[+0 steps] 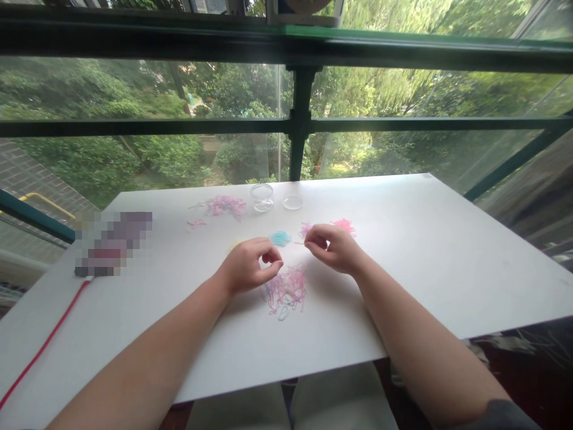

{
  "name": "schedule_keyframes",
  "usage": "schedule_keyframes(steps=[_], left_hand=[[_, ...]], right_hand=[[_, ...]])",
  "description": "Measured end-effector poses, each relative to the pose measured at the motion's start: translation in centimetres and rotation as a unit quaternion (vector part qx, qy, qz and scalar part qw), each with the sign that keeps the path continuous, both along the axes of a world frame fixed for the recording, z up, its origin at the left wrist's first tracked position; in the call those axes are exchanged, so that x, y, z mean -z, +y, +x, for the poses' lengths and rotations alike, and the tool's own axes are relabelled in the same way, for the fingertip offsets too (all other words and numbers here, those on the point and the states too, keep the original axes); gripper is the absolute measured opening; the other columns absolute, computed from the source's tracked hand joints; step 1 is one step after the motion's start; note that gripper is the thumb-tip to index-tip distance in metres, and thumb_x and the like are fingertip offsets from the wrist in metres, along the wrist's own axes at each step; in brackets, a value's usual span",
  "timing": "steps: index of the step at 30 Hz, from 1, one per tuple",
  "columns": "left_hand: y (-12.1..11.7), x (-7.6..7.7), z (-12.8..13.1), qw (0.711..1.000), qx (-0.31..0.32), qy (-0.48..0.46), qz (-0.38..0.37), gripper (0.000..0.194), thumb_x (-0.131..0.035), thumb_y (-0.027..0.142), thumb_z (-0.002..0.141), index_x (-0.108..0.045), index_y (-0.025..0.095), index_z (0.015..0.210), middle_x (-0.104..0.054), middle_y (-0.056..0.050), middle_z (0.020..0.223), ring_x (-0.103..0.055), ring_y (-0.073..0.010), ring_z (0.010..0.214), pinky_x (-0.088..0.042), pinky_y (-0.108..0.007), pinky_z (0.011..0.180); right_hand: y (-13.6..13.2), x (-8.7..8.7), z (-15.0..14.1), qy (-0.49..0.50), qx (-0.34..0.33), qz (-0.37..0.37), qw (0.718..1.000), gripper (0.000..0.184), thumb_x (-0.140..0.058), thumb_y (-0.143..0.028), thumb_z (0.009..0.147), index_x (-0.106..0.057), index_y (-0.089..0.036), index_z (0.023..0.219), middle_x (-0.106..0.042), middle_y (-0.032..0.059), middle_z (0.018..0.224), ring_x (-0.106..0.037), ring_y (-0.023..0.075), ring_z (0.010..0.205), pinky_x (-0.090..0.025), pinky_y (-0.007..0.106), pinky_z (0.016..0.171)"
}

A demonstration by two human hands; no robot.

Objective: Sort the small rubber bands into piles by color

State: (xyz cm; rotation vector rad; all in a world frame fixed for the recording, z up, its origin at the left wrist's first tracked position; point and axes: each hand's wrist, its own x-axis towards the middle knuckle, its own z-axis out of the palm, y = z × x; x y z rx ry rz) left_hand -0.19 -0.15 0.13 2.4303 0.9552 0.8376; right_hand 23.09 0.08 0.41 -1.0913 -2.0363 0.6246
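My right hand [335,246] is closed in a pinch above the table, with a small pink rubber band [298,243] sticking out from its fingertips. Thumb and forefinger of my left hand [253,264] are drawn together, and anything between them is too small to make out. Just below both hands lies a loose mixed pile of rubber bands [286,289], mostly pink and lilac. Beyond the hands are a turquoise pile [280,238], a lilac pile [305,229] and a bright pink pile [344,226]. My left hand partly hides a yellow pile [234,244].
Toward the back of the white table [447,257] stand a clear round container [262,197] and a clear lid [292,203]. Another pinkish heap [226,206] lies left of them. A blurred-out object [114,245] with a red cable [47,340] is at the left.
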Motion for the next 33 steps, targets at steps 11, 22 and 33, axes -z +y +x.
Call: schedule_keyframes(steps=[11,22,33], left_hand=[[0.3,0.1,-0.4,1.000,0.001,0.009,0.004,0.007,-0.057,0.019,0.077,-0.062,0.017,0.072,-0.060,0.000,0.069,-0.054,-0.0106,0.064,-0.042,-0.023,0.062],[0.6,0.2,-0.6,1.000,0.000,0.009,0.003,0.008,-0.058,0.019,0.077,-0.064,0.017,0.073,-0.062,-0.001,0.071,-0.055,-0.0109,0.065,-0.043,-0.023,0.062],[0.6,0.9,-0.4,0.995,0.017,0.089,-0.031,0.017,-0.057,0.027,0.080,-0.068,0.021,0.090,-0.066,-0.002,0.082,-0.059,-0.0131,0.069,-0.047,-0.024,0.065]], right_hand=[[2.8,0.3,6.9,-0.059,0.400,0.002,0.915,0.019,-0.056,-0.028,0.070,-0.070,-0.017,0.074,-0.066,0.0064,0.076,-0.056,0.0170,0.065,-0.042,0.029,0.063],[3.2,0.5,7.4,-0.034,0.441,-0.023,0.897,0.024,-0.050,-0.027,0.074,-0.070,-0.015,0.081,-0.067,0.0071,0.075,-0.055,0.0165,0.063,-0.041,0.029,0.062],[-0.1,0.1,0.8,-0.150,-0.048,-0.154,0.975,0.026,-0.052,-0.015,0.072,-0.068,-0.018,0.092,-0.054,-0.0028,0.060,-0.043,0.0085,0.052,-0.033,0.021,0.052]])
